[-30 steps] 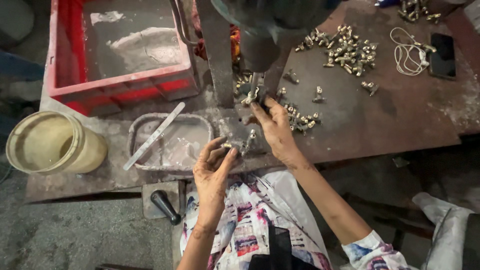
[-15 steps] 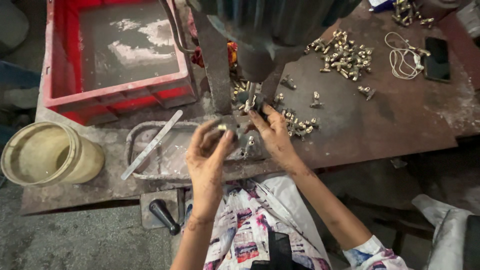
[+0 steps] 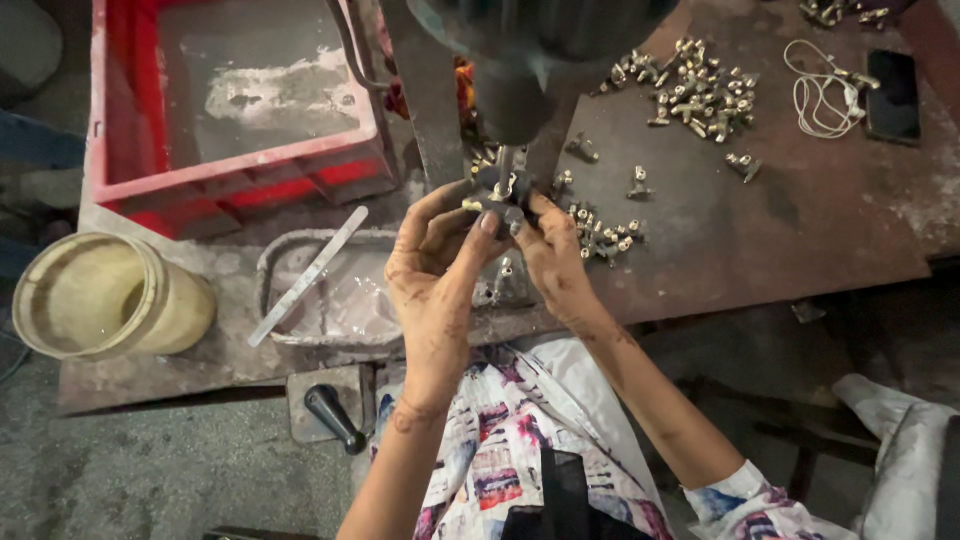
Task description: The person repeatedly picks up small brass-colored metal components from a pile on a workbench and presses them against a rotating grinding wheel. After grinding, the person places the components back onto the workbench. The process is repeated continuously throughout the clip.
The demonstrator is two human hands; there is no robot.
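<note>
Both hands at frame centre, under the drill-press spindle (image 3: 505, 165). Left hand (image 3: 435, 265) and right hand (image 3: 548, 250) meet on a small brass fitting (image 3: 497, 195), fingers of both pinching it from either side. Fitting sits directly above the fingertips, right below the spindle tip; its long axis can't be made out. Both hands equally close. Loose brass fittings (image 3: 600, 232) lie just right on the worktop (image 3: 780, 220). Red crate (image 3: 240, 170) upper left.

red crate (image 3: 240, 180), cream bucket (image 3: 105, 297), seemingly brass fittings (image 3: 700, 95)
</note>
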